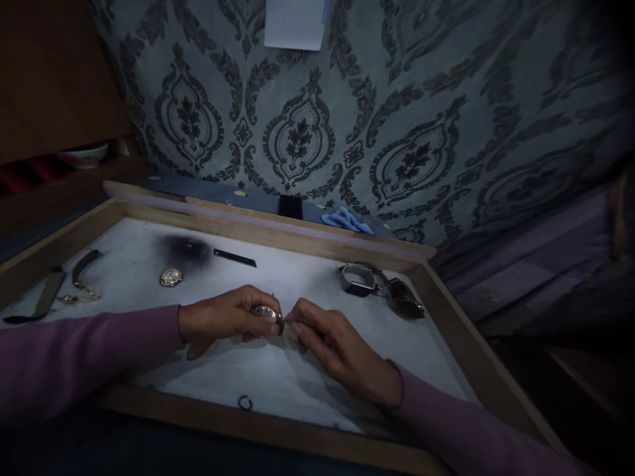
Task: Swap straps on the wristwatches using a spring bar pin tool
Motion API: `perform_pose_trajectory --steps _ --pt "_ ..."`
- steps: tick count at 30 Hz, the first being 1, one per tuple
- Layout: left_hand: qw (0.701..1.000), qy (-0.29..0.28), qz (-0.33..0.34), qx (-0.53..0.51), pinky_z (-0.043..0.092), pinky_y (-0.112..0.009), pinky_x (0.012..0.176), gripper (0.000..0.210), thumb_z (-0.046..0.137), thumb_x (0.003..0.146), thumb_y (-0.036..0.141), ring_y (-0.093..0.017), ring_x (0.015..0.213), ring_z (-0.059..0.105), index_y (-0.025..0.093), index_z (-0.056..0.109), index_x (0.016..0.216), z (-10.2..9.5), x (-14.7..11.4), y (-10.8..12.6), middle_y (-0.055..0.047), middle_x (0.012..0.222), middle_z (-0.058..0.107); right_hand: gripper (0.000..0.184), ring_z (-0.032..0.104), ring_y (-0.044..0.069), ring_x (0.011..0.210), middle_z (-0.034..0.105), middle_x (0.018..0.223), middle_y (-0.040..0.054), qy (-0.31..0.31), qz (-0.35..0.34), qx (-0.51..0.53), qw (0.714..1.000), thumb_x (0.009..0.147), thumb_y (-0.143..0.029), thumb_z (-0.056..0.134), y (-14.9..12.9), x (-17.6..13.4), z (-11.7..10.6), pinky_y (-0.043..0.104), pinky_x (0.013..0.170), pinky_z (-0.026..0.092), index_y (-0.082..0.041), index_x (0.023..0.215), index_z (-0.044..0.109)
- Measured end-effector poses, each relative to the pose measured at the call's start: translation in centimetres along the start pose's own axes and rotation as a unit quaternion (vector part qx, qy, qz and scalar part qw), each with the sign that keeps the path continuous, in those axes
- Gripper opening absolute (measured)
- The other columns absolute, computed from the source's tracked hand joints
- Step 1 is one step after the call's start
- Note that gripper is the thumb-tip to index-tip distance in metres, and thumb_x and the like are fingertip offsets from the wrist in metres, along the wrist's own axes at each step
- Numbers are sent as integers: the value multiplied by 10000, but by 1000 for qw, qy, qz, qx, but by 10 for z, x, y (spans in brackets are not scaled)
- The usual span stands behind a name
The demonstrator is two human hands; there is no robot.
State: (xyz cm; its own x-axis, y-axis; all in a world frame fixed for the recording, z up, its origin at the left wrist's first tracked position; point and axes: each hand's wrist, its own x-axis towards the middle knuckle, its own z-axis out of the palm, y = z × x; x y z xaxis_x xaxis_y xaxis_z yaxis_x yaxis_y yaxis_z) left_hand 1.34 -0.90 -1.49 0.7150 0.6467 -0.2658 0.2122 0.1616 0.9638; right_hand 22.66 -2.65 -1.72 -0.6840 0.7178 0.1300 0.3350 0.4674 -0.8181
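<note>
My left hand is closed around a round watch, its shiny case showing between thumb and fingers. A pale strap end sticks out beneath this hand. My right hand is closed in a pinch at the right edge of the watch case. A short dark strap piece shows between the two hands, at the right fingertips; its finer detail is too dim to read. Left of the hands lies a loose gold-coloured watch. A flat black strip lies beyond them.
A shallow wooden-rimmed tray with a white bottom surrounds the work. At its right are a large square-faced watch and a dark watch; at left, loose straps. A small dark ring lies near the front rim. Behind sits a blue cloth.
</note>
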Motion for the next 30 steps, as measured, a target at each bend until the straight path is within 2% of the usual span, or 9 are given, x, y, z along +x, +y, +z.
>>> perform_pose_trajectory --steps 14,30 --pt "1000 10 -8 0 261 -227 502 128 607 752 282 -75 487 357 158 576 741 0 1 0 77 539 427 161 464 114 550 529 643 -25 -6 14 11 1000 964 -231 404 -2 1 0 244 527 338 -197 831 487" --pt "1000 12 -16 -3 253 -228 498 165 627 740 311 -77 488 356 159 567 716 -2 2 1 75 530 432 187 473 106 522 527 594 -43 26 15 9 1000 986 -271 408 0 2 5 236 530 358 -198 842 502"
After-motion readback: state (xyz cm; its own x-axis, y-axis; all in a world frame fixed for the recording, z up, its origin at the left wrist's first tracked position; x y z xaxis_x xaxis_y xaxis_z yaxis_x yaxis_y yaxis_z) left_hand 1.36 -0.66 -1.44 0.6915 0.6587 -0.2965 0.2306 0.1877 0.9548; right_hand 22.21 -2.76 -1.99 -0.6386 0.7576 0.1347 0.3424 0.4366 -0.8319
